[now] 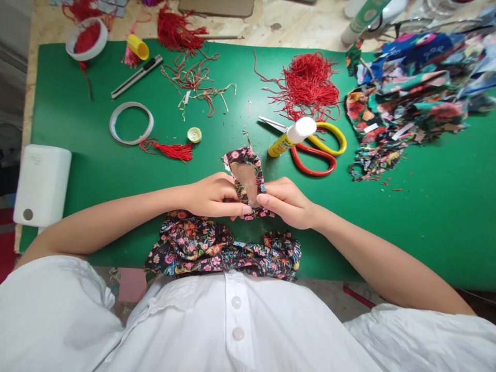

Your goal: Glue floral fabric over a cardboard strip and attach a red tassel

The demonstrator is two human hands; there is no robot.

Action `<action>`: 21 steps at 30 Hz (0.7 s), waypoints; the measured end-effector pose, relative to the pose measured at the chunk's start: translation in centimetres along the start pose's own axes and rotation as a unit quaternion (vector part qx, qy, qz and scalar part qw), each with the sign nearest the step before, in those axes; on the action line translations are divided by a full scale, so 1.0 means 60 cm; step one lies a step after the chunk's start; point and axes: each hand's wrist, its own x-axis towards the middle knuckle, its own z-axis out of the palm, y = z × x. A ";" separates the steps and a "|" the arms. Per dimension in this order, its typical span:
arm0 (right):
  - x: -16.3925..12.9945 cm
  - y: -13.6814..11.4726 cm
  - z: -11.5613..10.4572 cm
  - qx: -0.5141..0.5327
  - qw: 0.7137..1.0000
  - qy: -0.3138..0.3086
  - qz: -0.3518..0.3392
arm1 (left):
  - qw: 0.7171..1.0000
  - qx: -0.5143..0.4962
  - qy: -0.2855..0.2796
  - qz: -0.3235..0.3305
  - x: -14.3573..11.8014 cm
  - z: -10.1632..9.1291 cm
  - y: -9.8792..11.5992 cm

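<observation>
Between my two hands is a small cardboard piece (246, 178) with black floral fabric folded over its edges; its bare brown middle faces up. My left hand (219, 196) grips the lower left edge, thumb along the bottom. From the right, my right hand (289, 202) pinches the other edge, with its thumb pressing on the fabric fold. Just below both hands lies a bunched black floral cloth (217, 248). A glue stick (290, 137) stands close by to the upper right, next to scissors (315, 157) with red and yellow handles.
On the green mat (426, 222) lie a red thread pile (310, 85), fabric scraps (418, 98) at right, a utility knife (137, 76), a tape ring (130, 123), a red tassel (174, 150) and a small round cap (194, 135). A white device (42, 183) sits at far left.
</observation>
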 end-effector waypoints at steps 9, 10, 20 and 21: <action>0.000 0.002 0.006 -0.092 0.991 -0.061 -0.071 | 1.000 -0.022 0.003 0.009 -0.002 0.006 0.008; 0.000 0.002 0.006 -0.093 0.992 -0.061 -0.067 | 1.000 -0.031 -0.003 0.000 -0.002 0.005 0.007; 0.003 -0.004 0.002 -0.031 0.998 -0.022 -0.039 | 0.997 -0.069 -0.024 -0.011 -0.001 -0.009 0.004; 0.004 -0.004 0.001 -0.034 0.998 -0.024 -0.042 | 0.997 -0.069 -0.024 -0.016 -0.001 -0.009 0.004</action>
